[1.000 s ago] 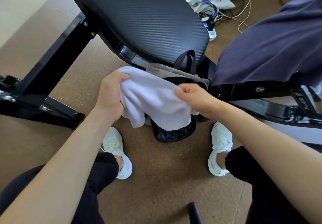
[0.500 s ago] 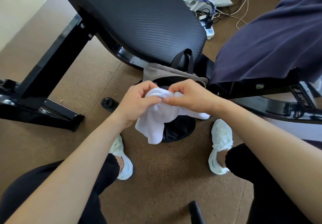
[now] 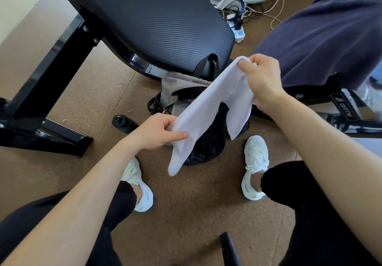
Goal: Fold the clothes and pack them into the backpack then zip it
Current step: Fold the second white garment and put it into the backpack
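Observation:
A white cloth (image 3: pixel 208 108) is stretched diagonally between my hands, above the backpack. My left hand (image 3: pixel 159 131) pinches its lower left end, and a loose tail hangs down below that grip. My right hand (image 3: pixel 262 79) grips the upper right end, with another flap dangling beneath it. The grey and black backpack (image 3: pixel 182 87) stands open on the floor between my feet, its dark inside partly hidden by the cloth. A dark navy garment (image 3: pixel 322 32) lies spread over the bench at the right.
A black padded bench (image 3: pixel 157 17) with a steel frame rises behind the backpack. A black bottle (image 3: pixel 122 122) lies on the brown floor left of the bag. Cables and a power strip (image 3: pixel 237 30) clutter the far floor. My white shoes (image 3: pixel 255 162) flank the backpack.
My hands, bunched together over the bag half a second ago, have pulled apart. The right rose toward the bench, the left dropped nearer me, and the white cloth is drawn out long.

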{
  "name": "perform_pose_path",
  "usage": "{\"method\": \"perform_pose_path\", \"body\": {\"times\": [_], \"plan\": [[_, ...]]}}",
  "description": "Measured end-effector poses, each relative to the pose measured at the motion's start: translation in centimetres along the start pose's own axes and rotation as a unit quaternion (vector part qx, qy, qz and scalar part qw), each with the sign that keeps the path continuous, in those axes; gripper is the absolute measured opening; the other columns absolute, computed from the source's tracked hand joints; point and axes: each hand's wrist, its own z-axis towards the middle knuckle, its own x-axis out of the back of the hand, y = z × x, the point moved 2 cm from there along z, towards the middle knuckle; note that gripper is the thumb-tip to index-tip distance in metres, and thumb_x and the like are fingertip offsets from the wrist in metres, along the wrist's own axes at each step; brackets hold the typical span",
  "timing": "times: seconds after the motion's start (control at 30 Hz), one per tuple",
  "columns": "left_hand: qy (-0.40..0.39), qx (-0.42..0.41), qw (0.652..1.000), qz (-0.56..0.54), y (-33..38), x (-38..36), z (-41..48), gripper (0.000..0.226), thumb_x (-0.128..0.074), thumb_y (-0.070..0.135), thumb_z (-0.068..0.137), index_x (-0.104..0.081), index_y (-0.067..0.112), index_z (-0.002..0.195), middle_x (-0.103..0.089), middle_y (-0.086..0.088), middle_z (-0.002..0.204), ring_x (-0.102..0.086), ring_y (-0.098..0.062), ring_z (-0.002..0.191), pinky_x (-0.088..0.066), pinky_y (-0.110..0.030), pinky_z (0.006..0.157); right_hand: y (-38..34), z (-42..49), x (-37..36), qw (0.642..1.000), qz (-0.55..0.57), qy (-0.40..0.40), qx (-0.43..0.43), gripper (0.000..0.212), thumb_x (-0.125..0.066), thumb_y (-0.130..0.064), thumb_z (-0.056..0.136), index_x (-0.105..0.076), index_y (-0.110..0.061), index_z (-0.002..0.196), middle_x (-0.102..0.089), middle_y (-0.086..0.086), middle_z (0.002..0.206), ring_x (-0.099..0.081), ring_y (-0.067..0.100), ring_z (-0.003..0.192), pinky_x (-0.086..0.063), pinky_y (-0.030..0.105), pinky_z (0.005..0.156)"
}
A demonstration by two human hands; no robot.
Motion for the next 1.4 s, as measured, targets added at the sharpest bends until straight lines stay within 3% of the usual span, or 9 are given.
{"method": "perform_pose_path", "body": {"times": [0.1, 0.3, 0.4, 0.57, 0.77, 0.87, 0.97, 1.13, 1.4], "plan": [[0.003, 0.008, 1.000, 0.000, -0.1, 0.1, -0.1, 0.054, -0.075, 0.058, 0.081, -0.073, 0.007, 0.098, -0.073, -0.013, 0.093, -0.068, -0.031, 0.085, -0.053, -0.039, 0.075, 0.5, 0.5, 0.8, 0.996, 0.053, 0.034, -0.059, 0.033, -0.059, -0.020, 0.092, -0.037, -0.019, 0.067, -0.030, 0.002, 0.069, -0.031, 0.018, 0.069, -0.027, 0.031, 0.061], [0.033, -0.007, 0.999, -0.014, 0.4, 0.4, -0.3, 0.079, -0.067, 0.071, 0.077, -0.064, -0.006, 0.091, -0.063, -0.028, 0.087, -0.059, -0.042, 0.074, -0.041, -0.036, 0.068, 0.4, 0.5, 1.6, 0.985, 0.090, 0.061, -0.130, 0.036, -0.058, -0.018, 0.096, -0.039, -0.017, 0.066, -0.033, 0.000, 0.067, -0.034, 0.014, 0.064, -0.034, 0.028, 0.061], [0.081, 0.007, 0.990, -0.116, 1.4, 0.3, -0.5, 0.075, -0.069, 0.062, 0.087, -0.057, -0.012, 0.093, -0.055, -0.034, 0.079, -0.048, -0.029, 0.066, -0.037, -0.038, 0.066, 0.8, 0.2, 0.7, 0.988, 0.067, -0.024, -0.139, 0.010, -0.061, -0.013, 0.094, -0.063, -0.003, 0.094, -0.065, 0.009, 0.088, -0.065, 0.024, 0.081, -0.056, 0.035, 0.074], [0.150, 0.032, 0.959, -0.240, 1.9, 0.4, -0.3, 0.069, -0.065, 0.054, 0.094, -0.058, -0.013, 0.106, -0.060, -0.016, 0.090, -0.052, -0.026, 0.081, -0.040, -0.040, 0.074, 1.2, -1.5, -1.8, 0.956, 0.156, -0.190, -0.159, 0.039, -0.061, -0.008, 0.098, -0.061, -0.023, 0.134, -0.068, 0.011, 0.125, -0.069, 0.031, 0.111, -0.057, 0.048, 0.095], [0.151, 0.029, 0.952, -0.263, 2.5, -1.0, 0.0, 0.033, -0.061, 0.030, 0.102, -0.068, -0.001, 0.115, -0.070, -0.027, 0.113, -0.068, -0.032, 0.102, -0.053, -0.058, 0.094, 0.9, -4.5, -4.3, 0.919, 0.142, -0.336, -0.147, 0.021, -0.051, -0.007, 0.104, -0.070, -0.008, 0.114, -0.063, 0.006, 0.084, -0.063, 0.019, 0.077, -0.058, 0.035, 0.072], [0.138, 0.031, 0.950, -0.277, 3.0, -1.6, 0.0, 0.022, -0.059, 0.022, 0.103, -0.072, 0.010, 0.117, -0.076, -0.011, 0.112, -0.071, -0.029, 0.109, -0.056, -0.049, 0.096, 0.7, -5.5, -5.1, 0.910, 0.143, -0.359, -0.149, 0.018, -0.052, -0.006, 0.104, -0.067, -0.007, 0.114, -0.065, 0.009, 0.088, -0.065, 0.019, 0.081, -0.060, 0.038, 0.077], [0.141, 0.039, 0.947, -0.287, 2.9, -1.7, 0.1, 0.023, -0.062, 0.020, 0.102, -0.072, 0.002, 0.111, -0.074, -0.021, 0.109, -0.071, -0.027, 0.100, -0.058, -0.049, 0.088, 0.8, -5.5, -5.4, 0.921, 0.116, -0.348, -0.131, 0.018, -0.054, -0.004, 0.102, -0.067, -0.009, 0.114, -0.064, 0.016, 0.103, -0.066, 0.026, 0.094, -0.059, 0.049, 0.089], [0.159, 0.040, 0.944, -0.286, 2.9, -1.5, 0.0, 0.017, -0.065, 0.016, 0.099, -0.077, 0.009, 0.090, -0.076, -0.009, 0.087, -0.071, -0.014, 0.079, -0.055, -0.024, 0.062, 1.1, -5.9, -5.6, 0.937, 0.066, -0.330, -0.092, 0.026, -0.064, -0.002, 0.096, -0.064, -0.008, 0.121, -0.065, 0.016, 0.114, -0.072, 0.025, 0.096, -0.061, 0.034, 0.070], [0.144, 0.055, 0.935, -0.319, 3.5, -1.8, -0.2, 0.022, -0.062, 0.017, 0.100, -0.077, 0.000, 0.100, -0.077, -0.017, 0.093, -0.074, -0.024, 0.078, -0.058, -0.028, 0.064, 1.1, -7.0, -6.3, 0.942, 0.049, -0.320, -0.092, 0.048, -0.072, 0.003, 0.086, -0.056, -0.010, 0.129, -0.056, 0.019, 0.124, -0.071, 0.032, 0.102, -0.064, 0.039, 0.073]]}}
